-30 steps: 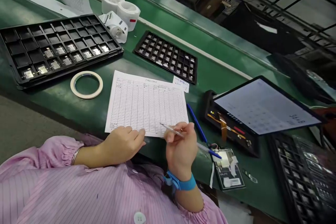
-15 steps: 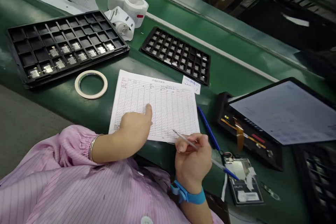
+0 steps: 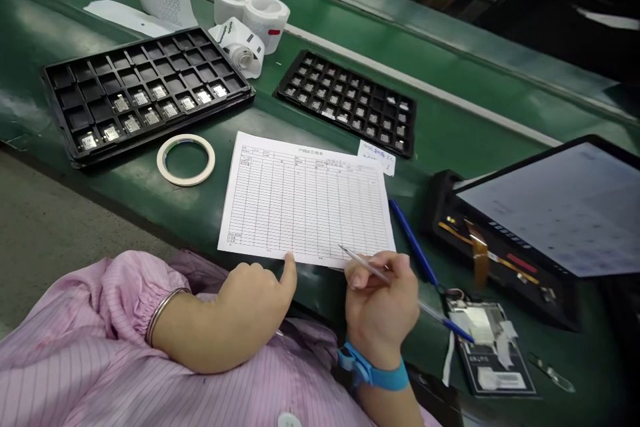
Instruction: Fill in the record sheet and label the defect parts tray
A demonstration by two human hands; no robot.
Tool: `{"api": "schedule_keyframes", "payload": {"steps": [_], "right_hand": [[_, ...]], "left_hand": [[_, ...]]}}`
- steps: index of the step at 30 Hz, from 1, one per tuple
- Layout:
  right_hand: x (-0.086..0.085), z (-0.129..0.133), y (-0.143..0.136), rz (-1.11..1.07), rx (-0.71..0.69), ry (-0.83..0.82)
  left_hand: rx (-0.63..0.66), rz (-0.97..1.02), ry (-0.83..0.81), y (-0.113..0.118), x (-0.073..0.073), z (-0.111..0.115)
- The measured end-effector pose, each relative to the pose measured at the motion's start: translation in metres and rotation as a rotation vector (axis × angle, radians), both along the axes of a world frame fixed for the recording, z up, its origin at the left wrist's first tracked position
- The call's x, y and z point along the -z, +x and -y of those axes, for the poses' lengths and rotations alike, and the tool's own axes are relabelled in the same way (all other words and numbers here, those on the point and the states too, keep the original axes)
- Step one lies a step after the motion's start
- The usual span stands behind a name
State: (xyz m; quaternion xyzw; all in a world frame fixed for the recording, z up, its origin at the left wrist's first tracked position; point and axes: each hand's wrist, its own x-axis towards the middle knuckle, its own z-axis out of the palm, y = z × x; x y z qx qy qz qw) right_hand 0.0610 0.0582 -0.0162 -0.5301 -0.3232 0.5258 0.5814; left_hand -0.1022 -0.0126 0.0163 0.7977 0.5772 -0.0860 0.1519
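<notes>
My right hand (image 3: 383, 307), in a blue wrist strap, is closed around a slim clear ballpoint pen (image 3: 363, 260) with a blue rear end. The pen's tip points at the lower right part of a printed form (image 3: 305, 207), a sheet of narrow rows and columns. At the form's bottom edge is my left hand (image 3: 235, 313), one finger stretched out and the others curled. It shows nothing held. A small handwritten note (image 3: 376, 157) touches the form's upper right corner. To the right of the form lies a blue pen-like stick (image 3: 413, 240).
Left stand a large black tray (image 3: 145, 90) with several metal parts and a tape roll (image 3: 186, 160). Behind are a second parts tray (image 3: 350, 100) and white label rolls (image 3: 265, 20). A tilted screen (image 3: 555, 207) and an opened device (image 3: 493, 347) occupy the right side.
My left hand has drawn back from the middle of the form to its bottom edge. The right hand keeps the pen in much the same pose. The whole view has shifted slightly.
</notes>
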Motion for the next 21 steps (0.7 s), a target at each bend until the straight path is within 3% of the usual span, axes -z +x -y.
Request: {"api": "schedule_keyframes", "payload": {"steps": [10,16,21], "right_hand": [[-0.005,0.002,-0.015,-0.039,-0.094,-0.074],[-0.006,-0.013,-0.023,0.082,-0.183,-0.085],[-0.017,-0.014,-0.026,0.182,-0.323,-0.024]], "left_hand": [[0.035,-0.014,0.05,0.0,0.009,0.006],[0.053,-0.031,0.128,-0.005,0.012,0.002],[0.085,-0.058,0.136,-0.007,0.013,-0.003]]}}
